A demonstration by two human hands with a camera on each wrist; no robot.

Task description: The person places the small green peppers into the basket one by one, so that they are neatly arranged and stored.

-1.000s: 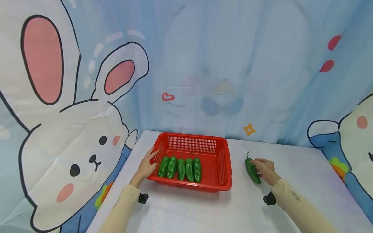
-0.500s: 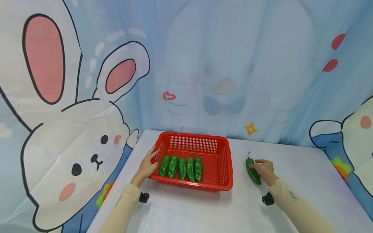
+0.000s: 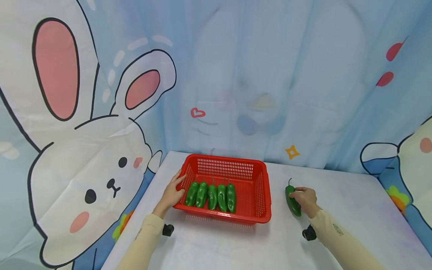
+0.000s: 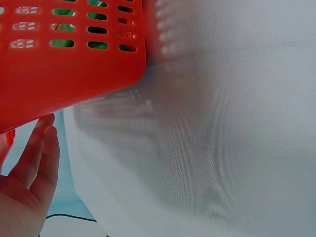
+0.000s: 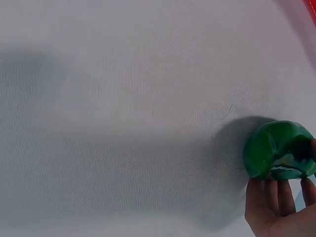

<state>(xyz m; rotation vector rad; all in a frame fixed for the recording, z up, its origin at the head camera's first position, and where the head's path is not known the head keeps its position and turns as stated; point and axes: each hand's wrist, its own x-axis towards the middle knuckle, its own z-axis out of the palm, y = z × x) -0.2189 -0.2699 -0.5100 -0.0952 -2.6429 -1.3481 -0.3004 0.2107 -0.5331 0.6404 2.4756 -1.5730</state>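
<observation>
In the head view, my right hand [image 3: 307, 199] pinches a green chili pepper [image 3: 291, 200] with a thin curved stem, to the right of the basket. The right wrist view has the pepper's rounded end [image 5: 269, 153] close up, fingers beneath it. My left hand [image 3: 171, 195] rests against the left side of a red plastic basket [image 3: 244, 189] with slotted walls. Seen from the left wrist, its fingers [image 4: 48, 153] lie straight along the basket's outer wall [image 4: 74, 74]. Several green chili peppers [image 3: 212, 198] lie side by side in the basket's left half, stems toward the back.
A white-covered table [image 3: 229, 247] carries the basket and the loose pepper. Behind it hangs a blue curtain [image 3: 216, 75] printed with cartoon rabbits. Black wrist devices [image 3: 309, 233] sit below both hands. A dark cable [image 4: 71, 216] runs past the table's edge in the left wrist view.
The right fingers have moved slightly and closed around the pepper's upper part, and the pepper stands a little more upright in view. The left hand stays on the basket; the head view shifts slightly.
</observation>
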